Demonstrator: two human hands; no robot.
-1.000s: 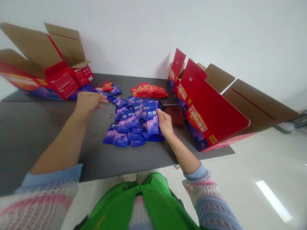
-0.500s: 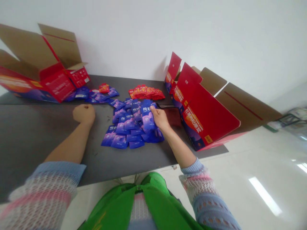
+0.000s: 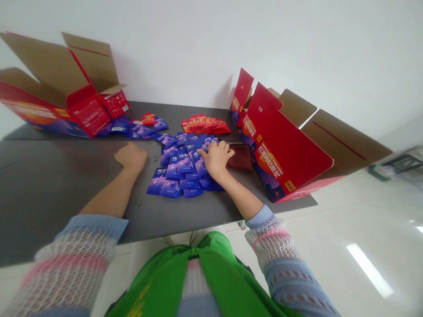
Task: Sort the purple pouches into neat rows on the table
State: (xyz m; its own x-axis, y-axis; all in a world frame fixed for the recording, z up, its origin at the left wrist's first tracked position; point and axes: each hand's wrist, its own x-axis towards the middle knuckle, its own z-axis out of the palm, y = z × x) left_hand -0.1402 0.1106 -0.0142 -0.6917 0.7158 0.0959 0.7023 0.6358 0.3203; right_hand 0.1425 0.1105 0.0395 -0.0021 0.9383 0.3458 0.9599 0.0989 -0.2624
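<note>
My right hand (image 3: 217, 159) lies over the upper right of a heap of purple-blue sachets (image 3: 181, 164), its fingers apart and touching the packets under them. These sachets overlap in rough rows and carry white lettering. Left of the heap, my left hand (image 3: 131, 157) rests on the dark table (image 3: 69, 176) as a loose fist, with no object showing in it. Just right of my right hand is a dark brown pouch-like item (image 3: 240, 157). Behind the heap sits a pile of red-orange sachets (image 3: 205, 124).
An open red carton (image 3: 89, 110) stands at the back left, more purple sachets (image 3: 142, 130) and a small red packet (image 3: 148, 118) beside it. Another open red carton (image 3: 291, 152) lines the right side, flaps spread outward. A white wall (image 3: 185, 53) rises behind the table.
My right hand has let go of the purple sachet it was holding up and now spreads over the heap. My left hand stays closed on the table, slightly nearer the heap.
</note>
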